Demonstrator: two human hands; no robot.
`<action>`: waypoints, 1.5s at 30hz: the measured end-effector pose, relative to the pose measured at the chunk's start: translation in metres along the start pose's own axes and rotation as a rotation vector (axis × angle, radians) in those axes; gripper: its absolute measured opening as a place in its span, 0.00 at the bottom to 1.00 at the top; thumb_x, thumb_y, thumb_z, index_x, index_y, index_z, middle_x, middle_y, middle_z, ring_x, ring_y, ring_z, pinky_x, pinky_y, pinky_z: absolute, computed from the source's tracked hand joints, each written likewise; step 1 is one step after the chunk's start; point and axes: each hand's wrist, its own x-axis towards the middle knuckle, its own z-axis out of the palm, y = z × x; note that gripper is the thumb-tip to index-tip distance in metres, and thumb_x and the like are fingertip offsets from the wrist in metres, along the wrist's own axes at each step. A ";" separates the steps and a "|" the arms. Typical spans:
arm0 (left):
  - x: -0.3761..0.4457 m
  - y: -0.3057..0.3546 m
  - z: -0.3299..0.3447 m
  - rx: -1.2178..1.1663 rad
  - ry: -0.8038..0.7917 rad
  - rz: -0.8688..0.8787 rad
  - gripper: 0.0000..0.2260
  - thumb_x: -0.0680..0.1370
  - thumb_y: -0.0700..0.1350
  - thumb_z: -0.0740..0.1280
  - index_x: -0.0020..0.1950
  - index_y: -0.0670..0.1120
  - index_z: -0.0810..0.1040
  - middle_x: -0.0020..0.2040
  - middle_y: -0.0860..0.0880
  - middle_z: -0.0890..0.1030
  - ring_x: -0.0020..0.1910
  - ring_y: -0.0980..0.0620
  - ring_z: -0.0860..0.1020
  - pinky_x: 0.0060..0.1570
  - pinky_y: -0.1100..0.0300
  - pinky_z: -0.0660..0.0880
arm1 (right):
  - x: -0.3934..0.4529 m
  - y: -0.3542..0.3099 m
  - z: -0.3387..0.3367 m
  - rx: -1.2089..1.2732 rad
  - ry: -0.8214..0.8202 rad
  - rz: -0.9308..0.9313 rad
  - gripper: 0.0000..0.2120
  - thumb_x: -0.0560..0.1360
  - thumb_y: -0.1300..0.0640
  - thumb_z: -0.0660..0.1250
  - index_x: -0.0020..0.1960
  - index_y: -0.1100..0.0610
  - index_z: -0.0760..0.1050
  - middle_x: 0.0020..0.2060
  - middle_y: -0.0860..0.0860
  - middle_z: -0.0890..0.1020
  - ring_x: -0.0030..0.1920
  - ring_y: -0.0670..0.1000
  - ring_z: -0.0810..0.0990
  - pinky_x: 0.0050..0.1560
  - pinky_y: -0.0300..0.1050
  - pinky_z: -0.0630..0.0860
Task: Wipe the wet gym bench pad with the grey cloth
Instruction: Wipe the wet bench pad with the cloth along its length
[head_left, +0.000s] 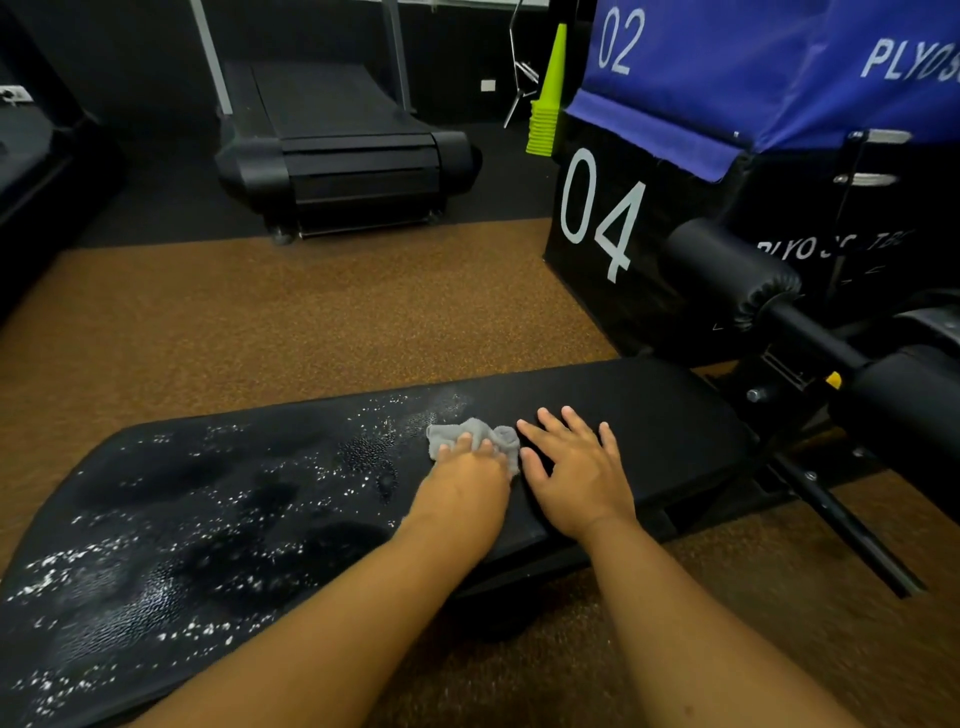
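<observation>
The black gym bench pad (218, 525) stretches across the lower view, covered with water droplets on its left and middle parts; its right part looks dry. A small crumpled grey cloth (475, 434) lies on the pad near the middle. My left hand (467, 478) presses down on the cloth with its fingers curled over it. My right hand (574, 473) lies flat on the dry pad just to the right of the cloth, fingers spread, holding nothing.
Black foam rollers (727, 270) and the bench's metal frame (841, 525) stand at the right. Behind them are stacked plyo boxes (602, 218), black and blue. A treadmill (343, 161) and green cones (548, 98) stand farther back on the brown floor (291, 322).
</observation>
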 end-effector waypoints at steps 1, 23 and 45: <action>0.004 -0.006 0.000 -0.009 0.001 -0.017 0.18 0.82 0.46 0.54 0.71 0.44 0.67 0.70 0.45 0.69 0.72 0.43 0.61 0.68 0.48 0.62 | 0.000 0.000 0.000 -0.002 -0.002 -0.001 0.20 0.80 0.44 0.52 0.72 0.39 0.62 0.74 0.41 0.61 0.76 0.46 0.50 0.75 0.55 0.41; 0.031 -0.006 0.000 0.057 -0.061 0.057 0.20 0.80 0.42 0.56 0.73 0.43 0.63 0.72 0.43 0.66 0.73 0.42 0.61 0.65 0.49 0.66 | 0.000 0.000 -0.002 -0.005 -0.008 0.001 0.21 0.80 0.43 0.51 0.72 0.40 0.62 0.74 0.41 0.61 0.76 0.46 0.49 0.75 0.55 0.42; 0.076 -0.054 -0.010 -0.002 -0.053 -0.361 0.21 0.72 0.39 0.67 0.64 0.45 0.68 0.58 0.47 0.74 0.58 0.47 0.73 0.36 0.55 0.69 | -0.002 -0.001 -0.002 -0.004 0.003 0.011 0.20 0.80 0.43 0.52 0.71 0.39 0.63 0.74 0.40 0.61 0.76 0.45 0.49 0.76 0.54 0.41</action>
